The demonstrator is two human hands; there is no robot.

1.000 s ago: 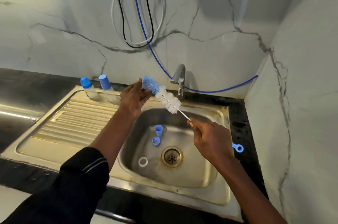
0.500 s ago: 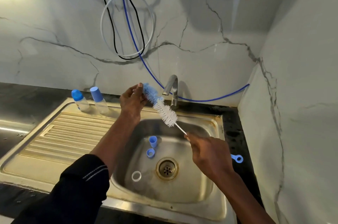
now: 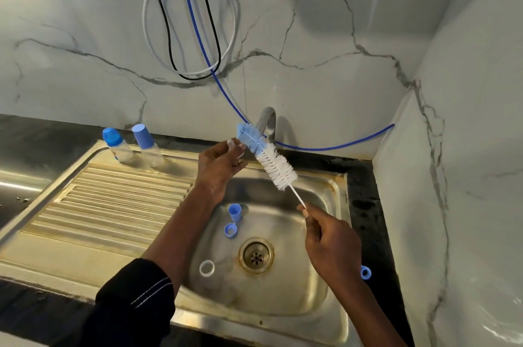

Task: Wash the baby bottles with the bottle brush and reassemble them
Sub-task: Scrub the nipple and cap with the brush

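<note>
A marble-patterned wall point(image 3: 311, 35) hung with looped hoses point(image 3: 189, 69) backs a steel sink point(image 3: 338, 188) set in a dark counter point(image 3: 365, 205). A ribbed draining board point(image 3: 107, 205) lies to the left and a tap point(image 3: 267, 120) stands at the far edge. Over the basin, a person's right hand point(image 3: 329, 242) pinches the thin wire handle of a bottle brush point(image 3: 268, 159). The brush slants up and away to the left, its blue tip in front of the tap. The left hand point(image 3: 219, 161), fingers loose and apart, is raised just beside that tip; whether it touches the bristles cannot be told. Two blue-capped baby bottles point(image 3: 120, 147) point(image 3: 148, 145) stand side by side at the far edge of the draining board. In the basin lie a blue cap point(image 3: 234, 212), a blue ring point(image 3: 230, 230) and a white ring point(image 3: 207, 268), all left of the drain point(image 3: 256, 255). Another blue ring point(image 3: 365, 272) rests on the counter, right of the sink.
</note>
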